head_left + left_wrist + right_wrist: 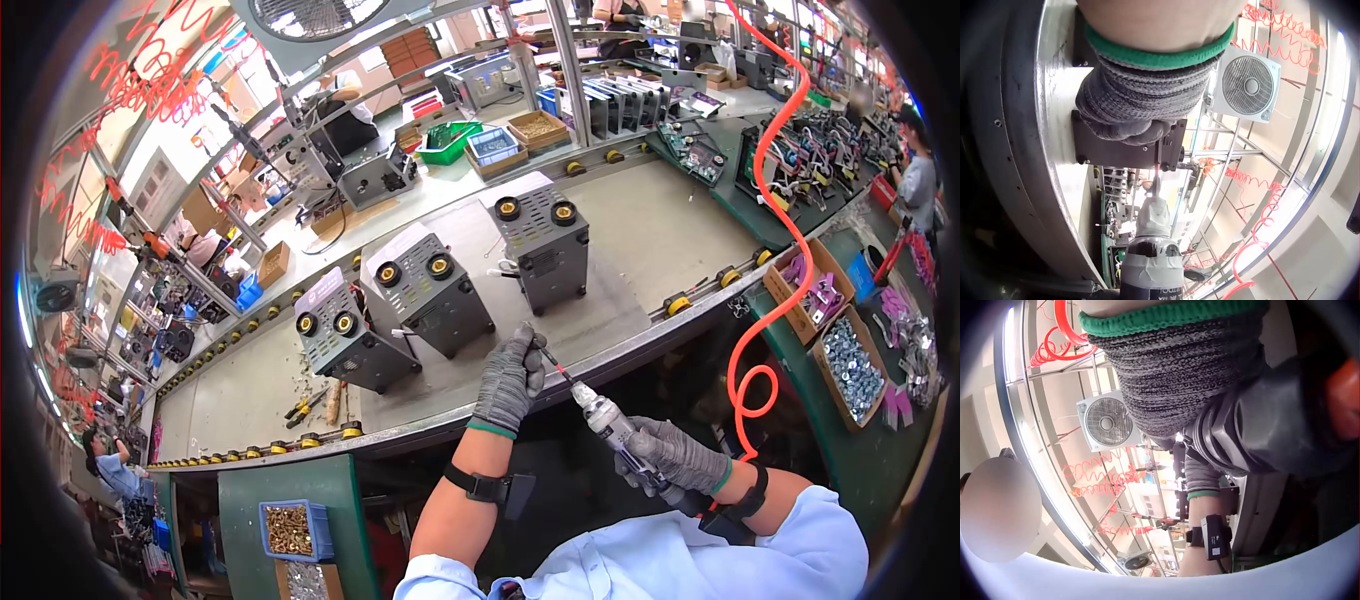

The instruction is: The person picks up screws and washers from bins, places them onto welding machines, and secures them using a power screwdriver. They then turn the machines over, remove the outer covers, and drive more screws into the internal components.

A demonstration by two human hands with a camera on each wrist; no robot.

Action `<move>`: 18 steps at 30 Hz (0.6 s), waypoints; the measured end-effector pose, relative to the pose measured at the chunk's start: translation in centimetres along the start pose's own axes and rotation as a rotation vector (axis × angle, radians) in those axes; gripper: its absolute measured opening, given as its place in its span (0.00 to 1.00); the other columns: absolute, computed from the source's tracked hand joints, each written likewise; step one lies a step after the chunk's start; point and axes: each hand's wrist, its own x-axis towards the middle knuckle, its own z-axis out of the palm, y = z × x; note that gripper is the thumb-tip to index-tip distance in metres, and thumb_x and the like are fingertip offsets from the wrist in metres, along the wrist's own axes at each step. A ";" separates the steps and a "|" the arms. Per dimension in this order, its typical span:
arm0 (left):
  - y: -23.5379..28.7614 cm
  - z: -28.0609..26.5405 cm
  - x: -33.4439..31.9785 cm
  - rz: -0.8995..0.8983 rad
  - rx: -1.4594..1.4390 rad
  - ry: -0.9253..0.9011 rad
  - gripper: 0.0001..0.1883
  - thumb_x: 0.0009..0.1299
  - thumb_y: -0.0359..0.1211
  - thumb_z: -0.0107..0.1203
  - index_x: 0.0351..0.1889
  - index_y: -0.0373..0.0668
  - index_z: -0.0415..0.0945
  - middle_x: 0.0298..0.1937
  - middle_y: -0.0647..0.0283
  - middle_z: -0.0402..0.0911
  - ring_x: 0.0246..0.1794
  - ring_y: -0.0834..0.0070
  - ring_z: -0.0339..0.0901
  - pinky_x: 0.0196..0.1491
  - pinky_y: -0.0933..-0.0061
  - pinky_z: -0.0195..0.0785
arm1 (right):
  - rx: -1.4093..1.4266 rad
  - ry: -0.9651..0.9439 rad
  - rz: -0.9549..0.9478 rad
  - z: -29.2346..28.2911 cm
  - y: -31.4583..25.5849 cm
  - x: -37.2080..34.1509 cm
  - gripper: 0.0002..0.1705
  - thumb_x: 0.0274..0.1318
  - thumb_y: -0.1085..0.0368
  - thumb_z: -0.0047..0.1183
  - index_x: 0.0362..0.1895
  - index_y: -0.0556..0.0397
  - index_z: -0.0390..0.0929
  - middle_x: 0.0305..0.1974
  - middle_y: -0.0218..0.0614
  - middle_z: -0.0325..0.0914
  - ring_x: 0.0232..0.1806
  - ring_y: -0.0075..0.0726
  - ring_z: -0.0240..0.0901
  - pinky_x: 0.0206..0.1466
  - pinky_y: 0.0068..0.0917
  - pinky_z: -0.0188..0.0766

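and here at the desk [230, 400] the right hand [680, 455], gloved in grey knit, has its fingers wrapped firmly round a power screwdriver [612, 427], held at a slant with its bit [559, 368] reaching up to the other glove. over there the left hand [508, 382] meets the tip, fingers curled in; whether they pinch the bit or some small piece, i can't tell from here. the driver is up in the air by the desk's near rail, just in front of the units.

three grey slotted boxes line up beyond the hands: the right box [545, 255] tallest in view, the middle box [430, 300], the left box [350, 345], each showing two round black-and-brass sockets on top. left of them, pliers [303, 408] lie on the desk beside a wooden-looking handle [334, 402].

down at the lower left, a blue bin [325, 530] of brass-coloured pieces! an orange hose [768, 180] drops on the right, looping once near the right wrist, and a square fan [1250, 84] hangs overhead.
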 end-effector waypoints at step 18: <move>2.7 8.2 -1.6 0.361 0.240 0.044 0.21 0.81 0.48 0.58 0.36 0.37 0.80 0.16 0.73 0.66 0.09 0.84 0.61 0.11 0.80 0.50 | -0.042 -0.039 -0.076 -4.7 -4.2 -2.3 0.38 0.67 0.33 0.55 0.62 0.52 0.72 0.34 0.33 0.81 0.26 0.23 0.79 0.23 0.20 0.77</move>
